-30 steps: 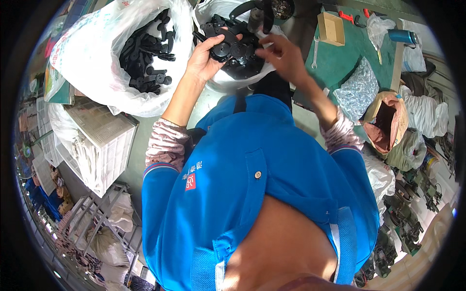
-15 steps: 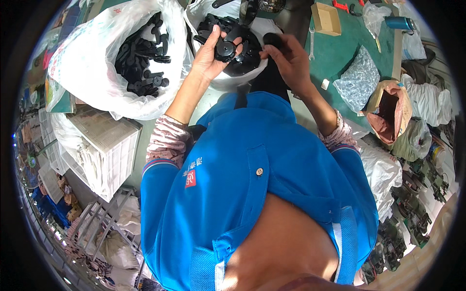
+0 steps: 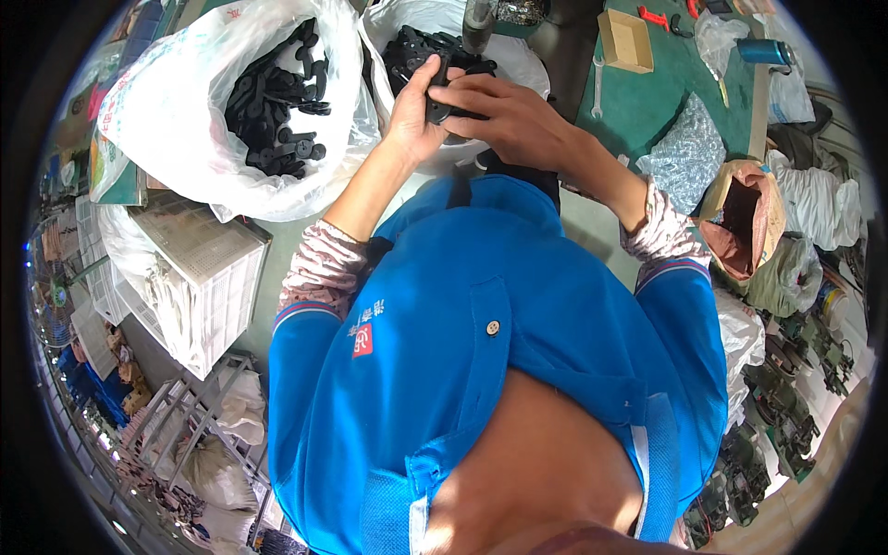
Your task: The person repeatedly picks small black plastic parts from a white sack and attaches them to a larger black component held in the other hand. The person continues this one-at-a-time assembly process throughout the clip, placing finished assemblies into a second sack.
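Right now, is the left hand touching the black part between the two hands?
Touching. The head view shows the left hand around the black part, its thumb along the part's edge with no gap.

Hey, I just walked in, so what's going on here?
A person holds at least one black part in the left hand, while the right hand reaches across with its fingers over it, partly hiding it. Both hands are at the near side of an open white bag with more black pieces in it. A larger white bag to the left also contains black pieces.
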Tool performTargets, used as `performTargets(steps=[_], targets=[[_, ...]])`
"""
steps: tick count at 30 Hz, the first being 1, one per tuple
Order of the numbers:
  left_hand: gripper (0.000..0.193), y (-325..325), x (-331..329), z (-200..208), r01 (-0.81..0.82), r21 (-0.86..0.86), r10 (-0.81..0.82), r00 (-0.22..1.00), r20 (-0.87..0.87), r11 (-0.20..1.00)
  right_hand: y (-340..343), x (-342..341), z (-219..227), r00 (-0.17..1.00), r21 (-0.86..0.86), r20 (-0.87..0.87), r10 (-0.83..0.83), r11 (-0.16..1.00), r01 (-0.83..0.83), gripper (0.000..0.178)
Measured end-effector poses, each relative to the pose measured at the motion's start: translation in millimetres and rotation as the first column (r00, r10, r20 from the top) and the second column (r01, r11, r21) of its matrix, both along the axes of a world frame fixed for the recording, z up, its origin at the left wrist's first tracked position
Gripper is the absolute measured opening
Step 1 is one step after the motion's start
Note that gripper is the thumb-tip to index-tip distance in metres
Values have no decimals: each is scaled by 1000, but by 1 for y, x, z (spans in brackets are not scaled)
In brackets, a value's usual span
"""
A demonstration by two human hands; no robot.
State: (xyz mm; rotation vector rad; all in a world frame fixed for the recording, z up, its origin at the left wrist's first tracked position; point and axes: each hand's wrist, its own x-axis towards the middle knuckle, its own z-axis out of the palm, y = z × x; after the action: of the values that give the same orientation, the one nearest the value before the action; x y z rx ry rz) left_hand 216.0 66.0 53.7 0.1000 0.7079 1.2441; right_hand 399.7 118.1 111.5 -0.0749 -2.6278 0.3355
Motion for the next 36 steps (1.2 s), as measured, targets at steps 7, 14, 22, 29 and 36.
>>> performTargets(steps=[7, 14, 22, 29, 36], targets=[[32, -2, -2, 12, -164, -102, 165, 986, 5, 981, 6, -5, 17, 951, -306, -214, -222, 940, 150, 46], [31, -2, -9, 4, -200, 146, 217, 970, -113, 969, 67, -28, 46, 703, -947, -187, -686, 315, 55, 16], [33, 6, -11, 15, -114, 126, 119, 992, -38, 985, 111, -21, 30, 836, -954, 188, -515, 106, 280, 18], [44, 5, -7, 14, -66, 134, 92, 977, -193, 989, 20, 9, -9, 847, -889, 427, -317, 25, 458, 45], [40, 5, 10, 16, -64, 105, 104, 893, -439, 992, 0, 14, -40, 724, -666, 214, -656, 444, 599, 30]])
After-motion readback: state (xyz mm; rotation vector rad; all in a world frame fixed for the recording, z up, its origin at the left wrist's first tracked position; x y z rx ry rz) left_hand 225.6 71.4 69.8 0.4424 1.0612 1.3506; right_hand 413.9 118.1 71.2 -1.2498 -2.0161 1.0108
